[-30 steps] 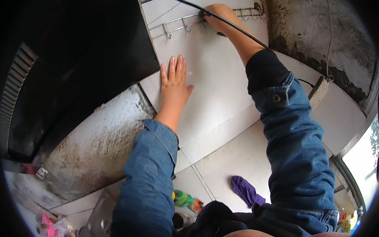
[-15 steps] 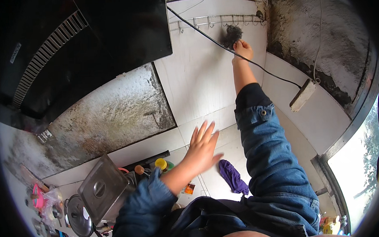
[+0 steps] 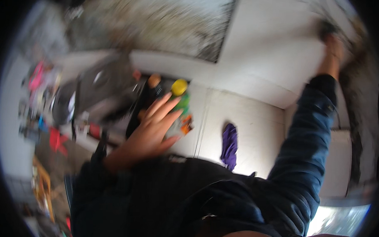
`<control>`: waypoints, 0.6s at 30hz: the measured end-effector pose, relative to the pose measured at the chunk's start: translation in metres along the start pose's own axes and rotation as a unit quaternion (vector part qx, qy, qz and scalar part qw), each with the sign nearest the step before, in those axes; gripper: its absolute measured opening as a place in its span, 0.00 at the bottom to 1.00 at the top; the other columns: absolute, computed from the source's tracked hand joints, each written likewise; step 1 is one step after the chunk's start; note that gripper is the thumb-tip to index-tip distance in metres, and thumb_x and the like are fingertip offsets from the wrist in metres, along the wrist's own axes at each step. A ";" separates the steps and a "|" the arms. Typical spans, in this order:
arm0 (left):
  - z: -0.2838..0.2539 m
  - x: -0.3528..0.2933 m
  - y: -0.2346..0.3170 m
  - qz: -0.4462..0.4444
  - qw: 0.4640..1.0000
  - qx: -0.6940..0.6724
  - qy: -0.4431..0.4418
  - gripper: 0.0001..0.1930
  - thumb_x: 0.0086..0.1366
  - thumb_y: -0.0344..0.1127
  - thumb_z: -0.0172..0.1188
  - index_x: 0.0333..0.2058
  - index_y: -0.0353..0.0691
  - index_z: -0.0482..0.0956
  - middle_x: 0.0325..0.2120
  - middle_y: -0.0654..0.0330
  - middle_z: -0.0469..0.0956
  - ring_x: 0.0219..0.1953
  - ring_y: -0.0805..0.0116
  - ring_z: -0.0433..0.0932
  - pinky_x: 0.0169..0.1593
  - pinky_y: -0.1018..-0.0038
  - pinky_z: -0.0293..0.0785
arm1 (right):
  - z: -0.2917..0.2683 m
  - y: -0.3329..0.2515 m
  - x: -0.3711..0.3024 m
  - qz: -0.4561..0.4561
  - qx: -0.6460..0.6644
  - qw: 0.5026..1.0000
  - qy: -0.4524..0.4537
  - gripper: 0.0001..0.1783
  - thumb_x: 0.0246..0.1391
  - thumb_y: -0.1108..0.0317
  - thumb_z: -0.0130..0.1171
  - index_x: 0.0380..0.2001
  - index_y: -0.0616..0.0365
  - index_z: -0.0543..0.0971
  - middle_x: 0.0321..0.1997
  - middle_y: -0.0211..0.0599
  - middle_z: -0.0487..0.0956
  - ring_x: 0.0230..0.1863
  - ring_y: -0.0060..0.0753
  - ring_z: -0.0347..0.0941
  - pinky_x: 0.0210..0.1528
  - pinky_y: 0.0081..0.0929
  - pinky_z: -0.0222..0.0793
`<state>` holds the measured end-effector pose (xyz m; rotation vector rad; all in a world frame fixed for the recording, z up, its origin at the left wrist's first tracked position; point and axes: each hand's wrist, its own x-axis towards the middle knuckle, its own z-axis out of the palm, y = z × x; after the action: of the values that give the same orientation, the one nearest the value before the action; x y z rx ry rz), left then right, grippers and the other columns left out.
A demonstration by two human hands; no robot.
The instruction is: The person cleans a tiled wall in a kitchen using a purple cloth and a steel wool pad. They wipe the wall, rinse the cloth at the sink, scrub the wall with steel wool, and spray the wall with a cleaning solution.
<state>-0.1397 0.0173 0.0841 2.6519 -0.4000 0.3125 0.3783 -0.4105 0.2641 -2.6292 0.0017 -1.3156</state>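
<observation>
At the far upper right my right hand [image 3: 334,48] is closed on a dark wiry scouring pad [image 3: 326,29], against the white wall tile [image 3: 274,44]; both are smeared by motion. My left hand [image 3: 150,128] is held out over the counter at left, fingers spread, holding nothing. Just beyond its fingertips stands a bottle with a yellow cap [image 3: 179,87] and green contents. Beside them lies a small orange packet [image 3: 187,124]. A purple folded bundle, cloth or umbrella [image 3: 229,146], rests on the pale tiled counter [image 3: 210,113] between my arms.
A steel box with a lid [image 3: 98,80] stands at left, with a dark lidded pan [image 3: 64,102] beside it. Next to the yellow-capped bottle is one with a brown cap [image 3: 154,80]. Stained bare plaster [image 3: 165,21] spans the upper wall. Bright light shows at lower right [image 3: 339,217].
The view has swung down, so the range hood and hook rail have left the picture. The right hand still has the pad against the wall. My left hand is now closer to the bottles.
</observation>
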 end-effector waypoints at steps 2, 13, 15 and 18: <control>0.012 -0.010 -0.004 0.002 1.000 -0.008 0.020 0.27 0.58 0.40 0.64 0.53 0.30 0.71 0.63 0.46 0.61 0.69 0.47 0.51 0.68 0.56 0.51 | -0.011 -0.005 0.004 0.065 0.209 0.973 0.069 0.17 0.64 0.59 0.48 0.47 0.54 0.81 0.44 0.37 0.82 0.47 0.40 0.77 0.57 0.36 0.70; 0.036 -0.045 -0.027 -0.026 0.999 -0.036 -0.002 0.31 0.62 0.46 0.61 0.58 0.31 0.68 0.65 0.47 0.58 0.70 0.48 0.50 0.69 0.54 0.49 | -0.060 -0.054 -0.013 -0.045 0.401 0.882 0.242 0.11 0.55 0.62 0.62 0.39 0.53 0.85 0.38 0.36 0.84 0.38 0.29 0.79 0.45 0.28 0.73; 0.033 -0.056 -0.031 -0.062 0.998 -0.014 -0.012 0.32 0.60 0.50 0.63 0.55 0.30 0.70 0.64 0.44 0.60 0.69 0.45 0.52 0.68 0.54 0.51 | -0.054 -0.075 0.002 -0.020 0.387 0.866 0.316 0.12 0.54 0.61 0.62 0.35 0.57 0.85 0.34 0.41 0.84 0.35 0.34 0.79 0.42 0.30 0.74; 0.027 -0.050 -0.024 -0.061 0.995 -0.075 -0.024 0.33 0.60 0.52 0.63 0.53 0.27 0.72 0.62 0.42 0.61 0.68 0.43 0.53 0.68 0.53 0.51 | -0.032 -0.021 0.007 0.098 0.157 0.947 0.261 0.18 0.55 0.58 0.55 0.28 0.65 0.83 0.31 0.55 0.81 0.35 0.53 0.80 0.40 0.41 0.74</control>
<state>-0.1740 0.0365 0.0370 2.5274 -0.2652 0.1728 0.3553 -0.3961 0.2918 -1.9077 0.1197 -1.7295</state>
